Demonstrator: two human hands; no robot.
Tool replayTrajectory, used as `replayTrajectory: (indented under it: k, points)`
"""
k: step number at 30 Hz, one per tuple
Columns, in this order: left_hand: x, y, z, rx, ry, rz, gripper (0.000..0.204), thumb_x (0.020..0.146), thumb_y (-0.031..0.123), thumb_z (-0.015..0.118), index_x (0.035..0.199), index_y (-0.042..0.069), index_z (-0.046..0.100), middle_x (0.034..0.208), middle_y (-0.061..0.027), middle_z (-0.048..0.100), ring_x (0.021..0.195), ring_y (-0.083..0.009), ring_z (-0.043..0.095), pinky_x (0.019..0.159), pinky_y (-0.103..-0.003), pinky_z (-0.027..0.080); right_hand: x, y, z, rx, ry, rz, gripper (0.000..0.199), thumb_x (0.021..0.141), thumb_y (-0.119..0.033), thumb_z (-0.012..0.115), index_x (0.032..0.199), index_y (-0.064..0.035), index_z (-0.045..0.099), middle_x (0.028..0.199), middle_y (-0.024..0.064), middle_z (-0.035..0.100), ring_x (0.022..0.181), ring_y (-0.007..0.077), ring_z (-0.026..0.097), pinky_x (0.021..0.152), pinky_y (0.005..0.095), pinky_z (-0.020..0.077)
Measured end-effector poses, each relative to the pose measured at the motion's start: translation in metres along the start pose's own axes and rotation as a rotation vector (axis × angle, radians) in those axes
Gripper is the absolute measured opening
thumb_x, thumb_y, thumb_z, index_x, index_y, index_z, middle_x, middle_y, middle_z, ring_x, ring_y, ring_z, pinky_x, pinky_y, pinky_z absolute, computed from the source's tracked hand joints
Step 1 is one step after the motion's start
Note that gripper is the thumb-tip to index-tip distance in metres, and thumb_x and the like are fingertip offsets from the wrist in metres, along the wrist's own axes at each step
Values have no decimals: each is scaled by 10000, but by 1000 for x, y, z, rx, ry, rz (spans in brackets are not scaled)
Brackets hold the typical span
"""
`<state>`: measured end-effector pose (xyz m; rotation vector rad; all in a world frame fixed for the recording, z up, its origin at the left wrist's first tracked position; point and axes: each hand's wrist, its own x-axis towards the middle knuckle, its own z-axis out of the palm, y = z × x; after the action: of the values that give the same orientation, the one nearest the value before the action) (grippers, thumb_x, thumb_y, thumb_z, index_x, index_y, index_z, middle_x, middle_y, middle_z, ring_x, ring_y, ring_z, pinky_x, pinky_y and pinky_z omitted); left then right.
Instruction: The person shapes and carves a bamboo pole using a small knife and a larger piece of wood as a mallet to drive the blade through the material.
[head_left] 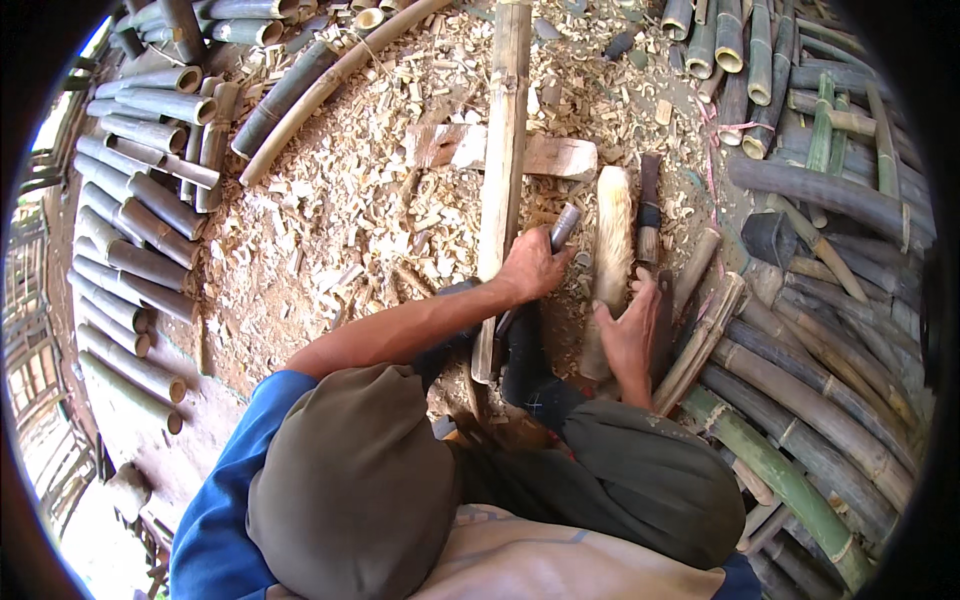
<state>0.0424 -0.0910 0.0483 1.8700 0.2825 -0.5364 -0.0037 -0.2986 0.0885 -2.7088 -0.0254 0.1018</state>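
My left hand (533, 266) is closed around a tool with a round grey-brown handle (565, 226). A dark narrow part runs below the fist, beside a long split bamboo piece (502, 150) that stretches away from between my feet. My right hand (631, 322) is open, thumb and fingers apart, at the near end of a pale, rough-surfaced wooden billet (613, 225). Just right of the billet lies a dark-handled tool (649, 205), its lower part partly hidden by my right hand. Under the bamboo piece lies a reddish-brown wooden block (560, 157) set crosswise.
Wood chips (400, 220) cover the ground ahead. Rows of cut bamboo tubes (130, 245) lie at the left, with a curved pole (330, 85) nearby. More bamboo poles (800, 400) are piled close on the right, near a split bamboo length (705, 340).
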Motion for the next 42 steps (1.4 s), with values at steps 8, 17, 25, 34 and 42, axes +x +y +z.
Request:
replayTrajectory:
  k: [8, 17, 25, 34, 42]
  points:
    - [8, -7, 17, 43, 54, -66, 449, 930, 343, 693, 1033, -88, 628, 982, -359, 668, 1019, -507, 661, 889, -550, 525, -15, -69, 24, 274, -1331, 77, 416, 917, -356, 731, 809, 46, 728, 670, 114, 721, 558, 185, 680, 552, 357, 547]
    - [11, -20, 19, 40, 104, -10, 485, 926, 379, 706, 944, -98, 621, 906, -347, 669, 954, -507, 673, 848, -550, 524, -30, -79, 80, 282, -1401, 237, 471, 947, -324, 642, 719, 87, 673, 689, 174, 736, 513, 221, 701, 462, 354, 562]
    - [12, -17, 20, -3, 93, -23, 514, 925, 413, 718, 942, -93, 624, 878, -324, 675, 931, -474, 687, 827, -536, 529, -40, -86, 86, 107, -1283, 92, 437, 909, -253, 580, 654, 83, 689, 626, 170, 714, 576, 269, 728, 665, 403, 608]
    - [15, 56, -66, -732, -49, 121, 256, 980, 233, 684, 831, 41, 603, 639, -45, 578, 528, -146, 539, 458, -324, 455, -38, -77, 78, 358, -1352, -55, 437, 929, -302, 610, 690, 49, 711, 586, 99, 688, 514, 186, 660, 544, 345, 544]
    - [-7, 25, -231, -582, 641, 230, 204, 914, 217, 720, 795, 96, 607, 605, 58, 469, 476, -52, 395, 413, -245, 309, 6, -103, -36, 1206, -1969, 230, 387, 977, -333, 684, 866, 36, 721, 596, 46, 635, 451, 94, 538, 417, 250, 388]
